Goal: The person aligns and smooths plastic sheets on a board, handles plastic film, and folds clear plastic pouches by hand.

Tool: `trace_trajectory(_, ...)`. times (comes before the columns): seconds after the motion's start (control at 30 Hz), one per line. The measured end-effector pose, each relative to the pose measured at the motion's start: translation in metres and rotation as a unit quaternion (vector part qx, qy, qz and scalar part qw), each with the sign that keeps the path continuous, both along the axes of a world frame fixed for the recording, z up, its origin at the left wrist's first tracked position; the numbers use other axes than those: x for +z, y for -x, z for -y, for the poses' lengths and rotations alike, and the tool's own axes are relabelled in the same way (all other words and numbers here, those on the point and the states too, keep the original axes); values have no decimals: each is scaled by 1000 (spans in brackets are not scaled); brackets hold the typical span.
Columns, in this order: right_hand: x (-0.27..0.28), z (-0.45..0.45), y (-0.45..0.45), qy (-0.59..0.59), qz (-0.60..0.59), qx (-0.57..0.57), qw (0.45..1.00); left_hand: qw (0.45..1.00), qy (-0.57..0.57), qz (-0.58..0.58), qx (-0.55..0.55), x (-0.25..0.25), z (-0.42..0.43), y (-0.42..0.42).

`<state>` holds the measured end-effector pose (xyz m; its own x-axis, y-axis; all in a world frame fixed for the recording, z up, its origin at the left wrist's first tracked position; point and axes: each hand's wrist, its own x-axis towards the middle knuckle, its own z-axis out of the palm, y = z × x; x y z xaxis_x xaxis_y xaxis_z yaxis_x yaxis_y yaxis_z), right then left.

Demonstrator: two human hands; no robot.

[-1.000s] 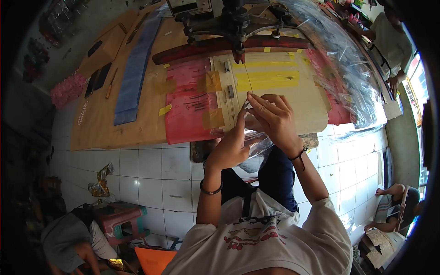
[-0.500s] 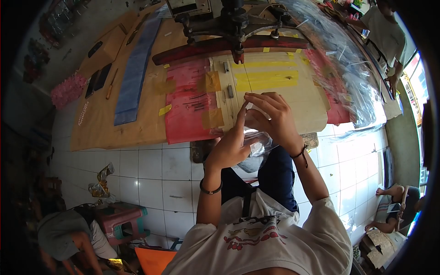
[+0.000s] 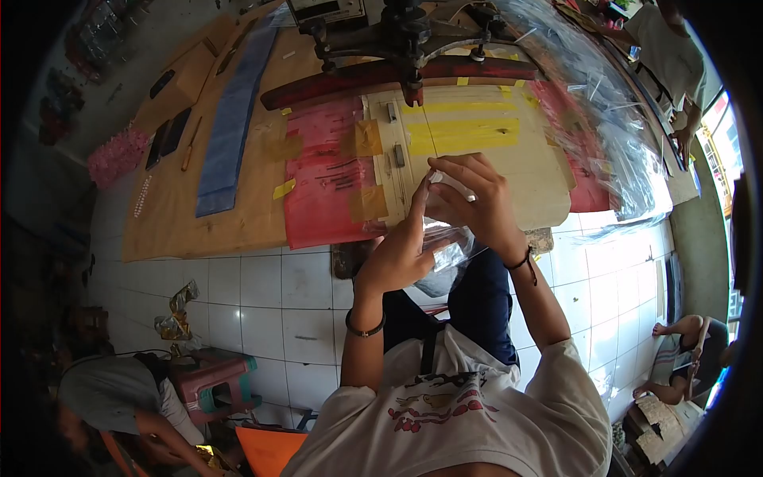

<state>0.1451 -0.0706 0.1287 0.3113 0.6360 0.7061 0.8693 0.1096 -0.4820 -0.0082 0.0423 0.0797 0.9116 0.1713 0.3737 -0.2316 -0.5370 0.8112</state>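
Observation:
A clear, crinkled plastic sheet (image 3: 450,253) is pinched between my two hands in front of the table's near edge, hanging over my lap. My left hand (image 3: 397,256) is closed on its left side, thumb below and fingers pointing up. On the right, my right hand (image 3: 482,208) has its fingers bent around the upper part, and the fingertips of both hands nearly meet. Just past them lies a beige board (image 3: 528,179) with yellow tape strips (image 3: 461,137) and small metal pieces (image 3: 399,156). Whether the plastic is a bag or a loose sheet I cannot tell.
Above the board hangs a long red bar (image 3: 342,84) on a black metal bracket (image 3: 409,48). Red sheets flank the board, and a blue strip (image 3: 230,135) lies left. Clear plastic (image 3: 604,135) is heaped right. A stool (image 3: 211,385) and other people are around.
My right fingers have shifted slightly, and a whitish fold of plastic shows more between my fingertips. My left hand has barely moved. The person at lower left has leaned and reached.

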Motion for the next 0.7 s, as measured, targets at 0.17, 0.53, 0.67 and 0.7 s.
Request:
trace_trajectory(0.17,0,1,-4,-8,25,12,1000,1000,14,-3,-6,-11,-2,1)
trace_trajectory(0.53,-10,4,0,9,150,-49,987,999,-37,-7,16,5,0,2)
trace_trajectory(0.67,-10,3,0,11,177,-64,982,999,-43,-1,16,0,-2,2)
trace_trajectory(0.7,-9,4,0,13,180,-64,982,999,-44,-1,17,-1,-2,1)
